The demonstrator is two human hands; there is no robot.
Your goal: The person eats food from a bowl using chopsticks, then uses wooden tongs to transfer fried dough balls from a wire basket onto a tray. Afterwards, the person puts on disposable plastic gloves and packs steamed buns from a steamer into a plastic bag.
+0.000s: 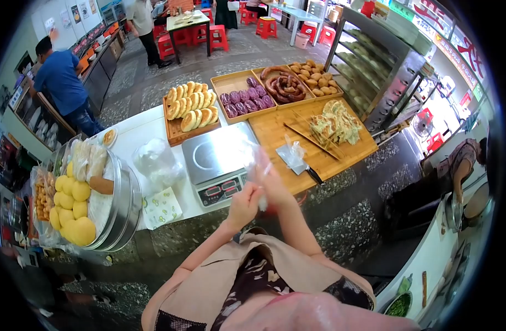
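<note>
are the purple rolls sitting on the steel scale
No, the purple rolls lie in a wooden tray beyond the steel scale.

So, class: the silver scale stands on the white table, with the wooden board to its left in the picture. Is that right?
Not quite. The silver scale stands on the white table, but the head view shows the wooden board to its right.

The scale (211, 157) has a smooth, glossy metal plate. The board (272, 129) is wood with a faint sheen. Thin, clear, glossy plastic makes the film (254, 160) and the crinkled bag (156, 163). The worktop (125, 140) looks smooth; the steamer (133, 193), shiny metal; the apron (200, 270), matt cloth.
</note>
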